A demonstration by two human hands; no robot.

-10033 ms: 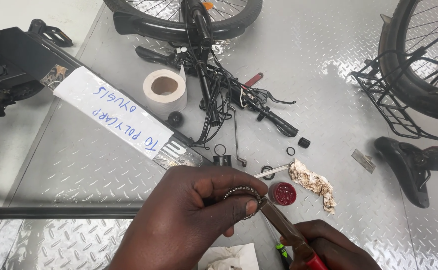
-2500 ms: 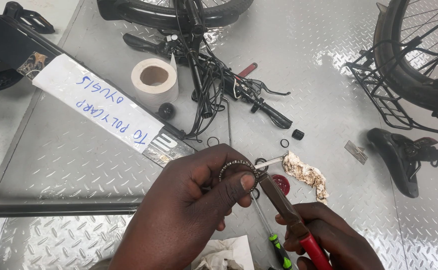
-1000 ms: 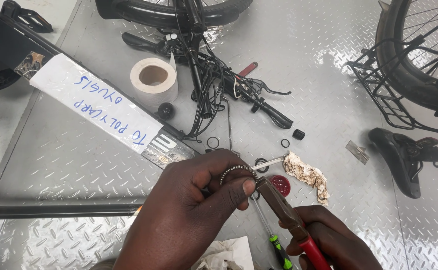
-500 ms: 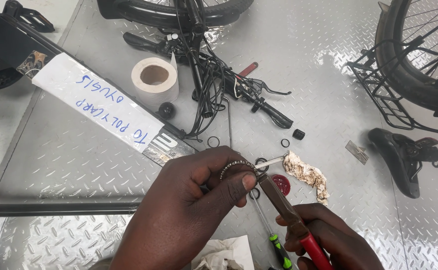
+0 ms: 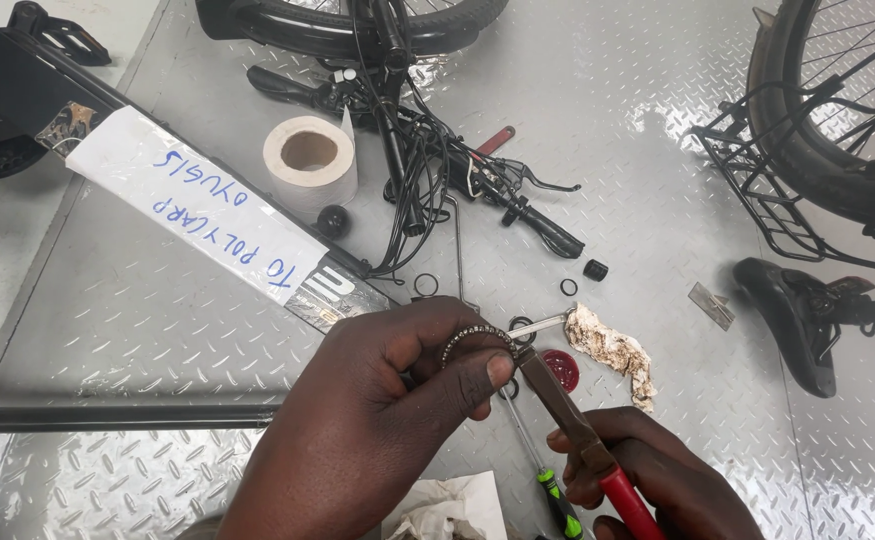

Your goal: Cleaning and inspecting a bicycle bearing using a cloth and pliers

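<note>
My left hand (image 5: pixel 377 420) pinches a small metal bearing ring (image 5: pixel 475 336) between thumb and fingers, low in the middle of the view. My right hand (image 5: pixel 647 480) grips red-handled pliers (image 5: pixel 577 425), whose jaws reach up to the ring's right side. A thin silver rod (image 5: pixel 537 324) sticks out just beyond the ring. A red round cap (image 5: pixel 561 368) and a crumpled dirty rag (image 5: pixel 612 352) lie on the floor right behind the pliers. A green-handled screwdriver (image 5: pixel 547 488) lies under my hands.
Metal tread-plate floor (image 5: pixel 617 110). A roll of tape (image 5: pixel 309 160), a black handlebar with tangled cables (image 5: pixel 437 175), small black rings (image 5: pixel 568 287), a bike saddle (image 5: pixel 797 310), a wheel with rack (image 5: pixel 807 130), a paper-labelled black frame tube (image 5: pixel 207 215), a dark bar (image 5: pixel 107 417).
Almost nothing has changed: both hands stay in place on the ring and pliers, with only slight shifts of the fingers and of the camera.
</note>
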